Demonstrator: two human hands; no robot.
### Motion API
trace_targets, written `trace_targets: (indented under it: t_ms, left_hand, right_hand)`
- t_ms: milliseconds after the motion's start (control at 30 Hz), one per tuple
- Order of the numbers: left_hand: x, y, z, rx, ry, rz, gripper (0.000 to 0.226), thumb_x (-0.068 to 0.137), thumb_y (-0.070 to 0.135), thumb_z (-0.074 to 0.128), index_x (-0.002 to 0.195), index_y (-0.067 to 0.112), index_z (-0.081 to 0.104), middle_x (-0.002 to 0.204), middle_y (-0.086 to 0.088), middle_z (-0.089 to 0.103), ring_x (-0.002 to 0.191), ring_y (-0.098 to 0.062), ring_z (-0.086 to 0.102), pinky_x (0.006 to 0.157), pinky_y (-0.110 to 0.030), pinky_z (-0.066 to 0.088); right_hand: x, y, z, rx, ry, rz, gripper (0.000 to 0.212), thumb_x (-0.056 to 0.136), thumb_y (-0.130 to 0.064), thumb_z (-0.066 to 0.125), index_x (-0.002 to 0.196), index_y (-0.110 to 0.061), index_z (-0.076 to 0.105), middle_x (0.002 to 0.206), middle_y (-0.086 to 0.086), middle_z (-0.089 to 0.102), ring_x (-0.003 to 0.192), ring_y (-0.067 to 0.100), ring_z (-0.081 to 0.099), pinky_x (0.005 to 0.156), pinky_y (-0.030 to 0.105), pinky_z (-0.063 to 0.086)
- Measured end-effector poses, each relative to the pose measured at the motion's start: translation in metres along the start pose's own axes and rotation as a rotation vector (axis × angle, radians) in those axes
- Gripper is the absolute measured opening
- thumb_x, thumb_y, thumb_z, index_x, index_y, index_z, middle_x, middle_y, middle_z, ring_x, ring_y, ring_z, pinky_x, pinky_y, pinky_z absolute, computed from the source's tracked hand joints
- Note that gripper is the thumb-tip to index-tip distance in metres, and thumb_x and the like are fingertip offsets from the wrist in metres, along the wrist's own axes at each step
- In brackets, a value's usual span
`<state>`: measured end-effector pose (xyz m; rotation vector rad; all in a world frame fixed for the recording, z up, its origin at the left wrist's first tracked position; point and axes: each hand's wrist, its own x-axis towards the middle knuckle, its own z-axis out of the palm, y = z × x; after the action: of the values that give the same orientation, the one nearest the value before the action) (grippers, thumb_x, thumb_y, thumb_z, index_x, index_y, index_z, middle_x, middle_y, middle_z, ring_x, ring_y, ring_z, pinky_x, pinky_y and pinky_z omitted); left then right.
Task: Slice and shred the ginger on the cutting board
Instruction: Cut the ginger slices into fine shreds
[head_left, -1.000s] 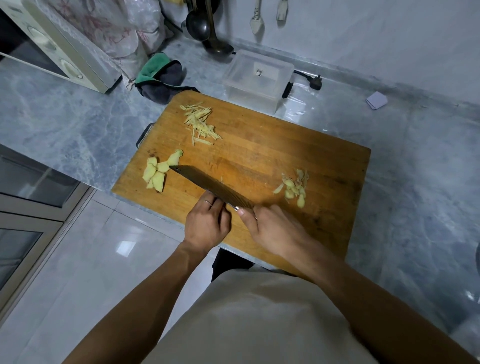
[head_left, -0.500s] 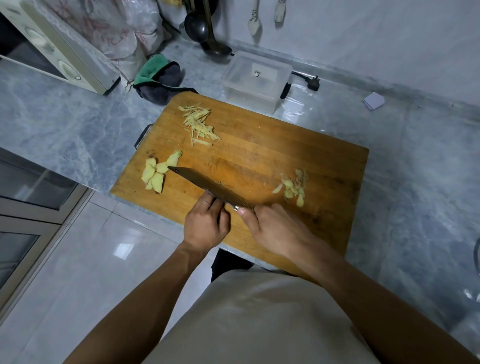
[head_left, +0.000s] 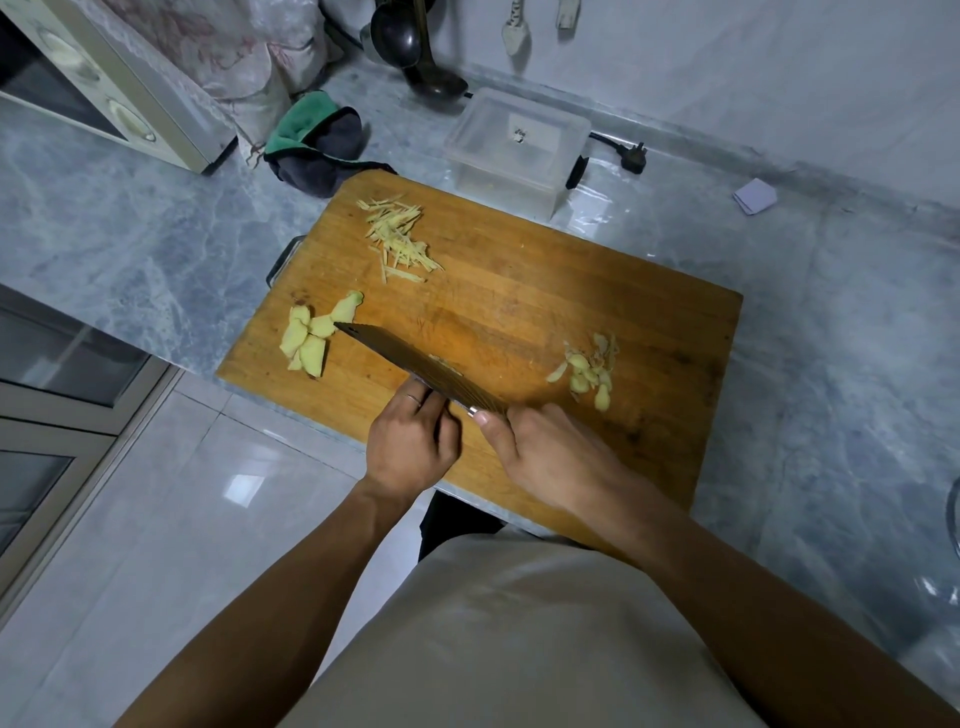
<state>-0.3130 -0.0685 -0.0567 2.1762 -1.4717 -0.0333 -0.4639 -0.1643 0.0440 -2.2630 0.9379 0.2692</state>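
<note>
A wooden cutting board (head_left: 545, 291) lies on the marble counter. Thick ginger slices (head_left: 309, 340) sit at its left end, fine ginger shreds (head_left: 397, 241) near its far edge, and ginger peels (head_left: 589, 371) at its right. My right hand (head_left: 550, 457) grips the handle of a cleaver (head_left: 415, 361), whose blade points left with its tip at the slices. My left hand (head_left: 410, 441) sits against the blade's near side with curled fingers, fingertips hidden by the blade. A pale ginger piece (head_left: 445, 364) peeks out just past the blade there.
A clear plastic box (head_left: 514, 140) stands behind the board, with a black plug (head_left: 634, 156) beside it. A green and grey cloth (head_left: 317, 143) lies at the board's far left corner. A microwave (head_left: 98, 88) stands far left; ladles (head_left: 415, 47) hang on the wall.
</note>
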Motion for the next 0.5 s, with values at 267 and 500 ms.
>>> trace_targets:
  t_ms: [267, 500]
  left_hand:
    - [-0.0004, 0.0001, -0.0022, -0.004, -0.044, -0.018, 0.029, 0.085, 0.019, 0.047, 0.093, 0.007, 0.072, 0.099, -0.012, 0.065, 0.087, -0.025, 0.057, 0.055, -0.028, 0.048]
    - [-0.0013, -0.0001, -0.0036, 0.012, -0.069, -0.017, 0.031, 0.085, 0.02, 0.045, 0.094, 0.007, 0.072, 0.102, -0.013, 0.065, 0.082, -0.029, 0.059, 0.055, -0.027, 0.045]
  right_hand:
    - [0.0059, -0.0021, 0.0009, -0.006, -0.015, -0.016, 0.056, 0.105, -0.057, 0.025, 0.091, -0.014, 0.057, 0.078, 0.009, 0.06, 0.068, 0.028, 0.056, 0.058, 0.032, 0.037]
    - [0.0, -0.0043, -0.0048, -0.026, -0.003, -0.031, 0.06, 0.106, -0.056, 0.026, 0.084, -0.011, 0.06, 0.074, 0.009, 0.061, 0.063, 0.027, 0.058, 0.049, 0.031, 0.034]
